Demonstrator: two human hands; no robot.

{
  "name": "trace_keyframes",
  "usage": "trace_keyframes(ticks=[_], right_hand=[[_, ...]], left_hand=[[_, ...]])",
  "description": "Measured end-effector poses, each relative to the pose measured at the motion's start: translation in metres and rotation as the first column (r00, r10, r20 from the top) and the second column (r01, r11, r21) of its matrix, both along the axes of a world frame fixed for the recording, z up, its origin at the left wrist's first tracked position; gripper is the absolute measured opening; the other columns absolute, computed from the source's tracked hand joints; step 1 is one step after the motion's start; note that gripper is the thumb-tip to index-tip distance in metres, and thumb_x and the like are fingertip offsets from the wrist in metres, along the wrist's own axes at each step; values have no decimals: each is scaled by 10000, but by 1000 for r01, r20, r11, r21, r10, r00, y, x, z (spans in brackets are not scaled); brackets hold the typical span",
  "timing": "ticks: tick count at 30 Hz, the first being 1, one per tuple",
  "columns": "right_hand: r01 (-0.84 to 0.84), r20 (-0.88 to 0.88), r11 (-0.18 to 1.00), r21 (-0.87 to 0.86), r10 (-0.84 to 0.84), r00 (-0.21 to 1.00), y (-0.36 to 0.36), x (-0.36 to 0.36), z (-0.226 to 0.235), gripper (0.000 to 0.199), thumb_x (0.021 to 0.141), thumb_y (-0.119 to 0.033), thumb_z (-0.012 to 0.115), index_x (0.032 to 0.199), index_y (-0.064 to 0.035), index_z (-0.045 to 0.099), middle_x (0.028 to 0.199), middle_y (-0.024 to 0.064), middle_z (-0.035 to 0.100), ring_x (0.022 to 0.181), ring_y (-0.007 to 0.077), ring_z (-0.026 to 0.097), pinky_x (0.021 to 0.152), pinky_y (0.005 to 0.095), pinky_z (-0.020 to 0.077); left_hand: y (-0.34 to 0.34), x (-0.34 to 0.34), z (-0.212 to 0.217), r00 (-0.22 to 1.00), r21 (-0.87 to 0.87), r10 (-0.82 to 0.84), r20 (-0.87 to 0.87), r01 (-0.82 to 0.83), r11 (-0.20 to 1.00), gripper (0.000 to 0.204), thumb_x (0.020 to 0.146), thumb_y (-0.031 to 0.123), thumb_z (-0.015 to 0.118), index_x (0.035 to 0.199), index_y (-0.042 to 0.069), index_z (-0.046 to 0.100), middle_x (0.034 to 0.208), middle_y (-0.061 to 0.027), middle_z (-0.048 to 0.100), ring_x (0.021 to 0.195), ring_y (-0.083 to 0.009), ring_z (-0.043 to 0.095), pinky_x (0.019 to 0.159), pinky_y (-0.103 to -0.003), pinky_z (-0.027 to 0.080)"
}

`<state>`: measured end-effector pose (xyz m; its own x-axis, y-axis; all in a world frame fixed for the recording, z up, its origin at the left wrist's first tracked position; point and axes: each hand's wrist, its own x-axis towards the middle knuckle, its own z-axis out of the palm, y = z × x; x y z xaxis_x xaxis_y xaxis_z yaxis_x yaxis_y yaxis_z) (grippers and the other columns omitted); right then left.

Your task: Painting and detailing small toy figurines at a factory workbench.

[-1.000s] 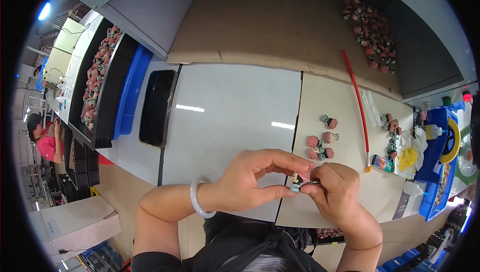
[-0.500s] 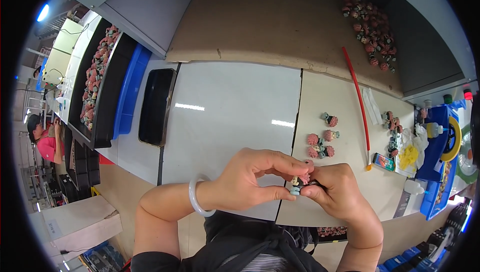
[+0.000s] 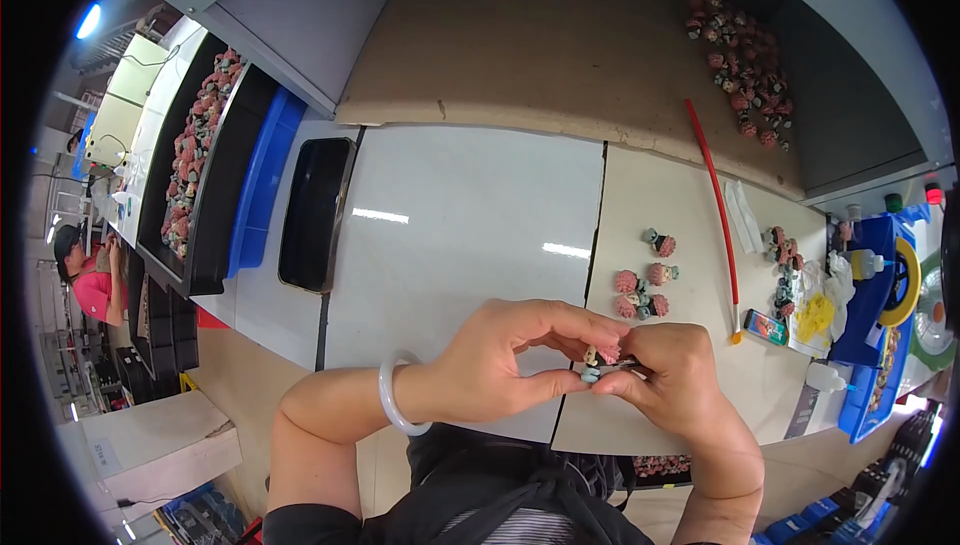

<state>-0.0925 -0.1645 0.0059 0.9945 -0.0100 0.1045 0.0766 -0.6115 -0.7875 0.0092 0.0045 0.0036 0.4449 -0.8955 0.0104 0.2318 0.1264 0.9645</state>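
Observation:
Between the thumb and fingers of my left hand is a small figurine with a pink textured head and a pale blue-green base. My right hand is closed and meets it from the right, thumb pointing at the figurine. Out of the right fist a thin dark tool shows, its tip against or very near the figurine; most of it is hidden by the fingers, so its kind is unclear. Just beyond my hands, several similar figurines lie on the cream part of the table.
A black phone lies at the left, beside a blue tray and a black tray of figurines. A red-handled brush lies at the right. More figurines cover the shelf's far right. Glue bottles stand near a blue bin.
The figurine has turned or tilted slightly between my fingers, and my right thumb has shifted a little toward it. The rest looks the same.

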Motion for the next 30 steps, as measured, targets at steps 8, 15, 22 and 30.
trace_keyframes(ticks=[8,15,22,30], right_hand=[[67,304,966,-251,13,953,2,-2,3,413,592,-357,717,516,-88,413,456,22,367,383,197,389,361,290,293],[118,317,959,-258,-32,948,4,-1,0,409,587,-357,707,523,-87,406,480,27,369,390,189,378,367,286,285],[79,285,960,-269,0,959,4,-1,3,389,576,-340,714,532,-88,422,484,26,375,397,190,387,369,287,291],[102,270,960,-260,-29,963,5,-1,1,378,565,-332,719,539,-89,430,480,33,382,406,196,406,376,302,305]], left_hand=[[1,0,4,996,14,23,90,-24,1000,385,635,-165,627,988,-16,581,1062,-202,567,921,-216,597,794,-315,510],[1,0,3,989,1,63,136,-64,998,394,617,-145,655,983,-9,597,1029,-189,584,903,-215,602,773,-308,519],[1,3,2,971,-28,58,231,-53,998,397,607,-122,677,979,-3,607,993,-177,594,860,-220,616,750,-299,527],[2,3,1,962,-9,51,269,-51,999,366,620,-113,676,963,-8,602,991,-179,590,877,-225,613,754,-308,526]])
